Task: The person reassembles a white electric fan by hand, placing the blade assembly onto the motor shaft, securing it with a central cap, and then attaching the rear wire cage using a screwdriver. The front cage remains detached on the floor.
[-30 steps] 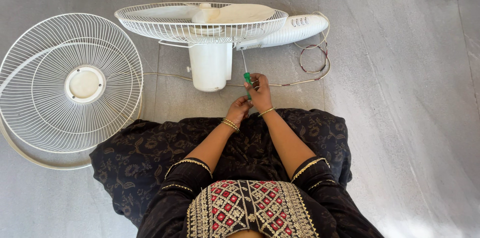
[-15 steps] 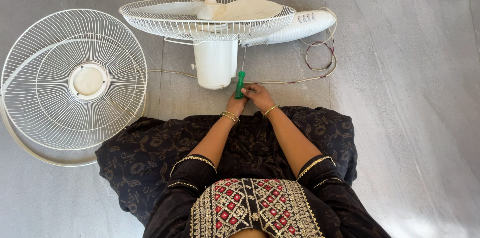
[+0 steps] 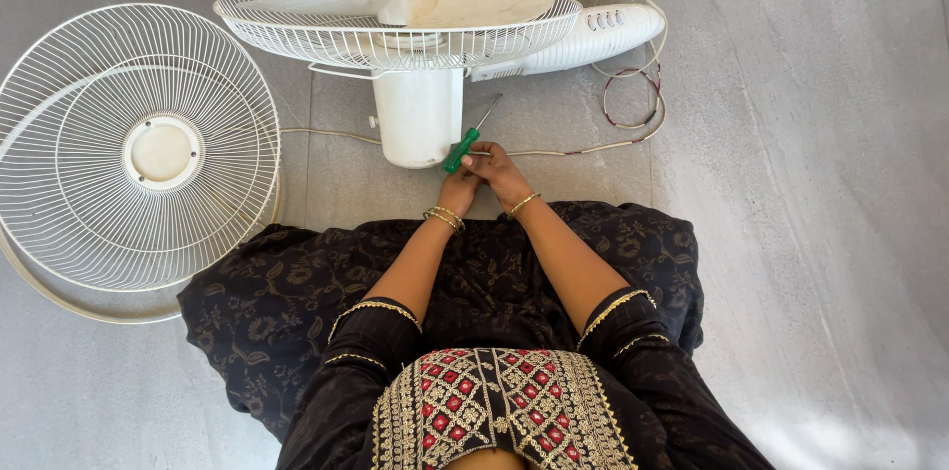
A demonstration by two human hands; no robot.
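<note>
The green-handled screwdriver point(image 3: 462, 149) sits between both hands just in front of her knees, its metal shaft slanting up and to the right, tip in the air and touching nothing. The right hand point(image 3: 499, 167) is closed around the lower end of the handle; the left hand point(image 3: 459, 189) is tucked beneath it, though I cannot tell whether its fingers actually clasp the tool. Just beyond stands the white motor housing point(image 3: 418, 116), with the rear grille and blades point(image 3: 395, 23) above it. To me this looks like settling the grip before working a screw; the tip would have to be brought down onto the housing. The loose front grille point(image 3: 138, 149) lies far left, the cord point(image 3: 633, 104) coiled on the right.
</note>
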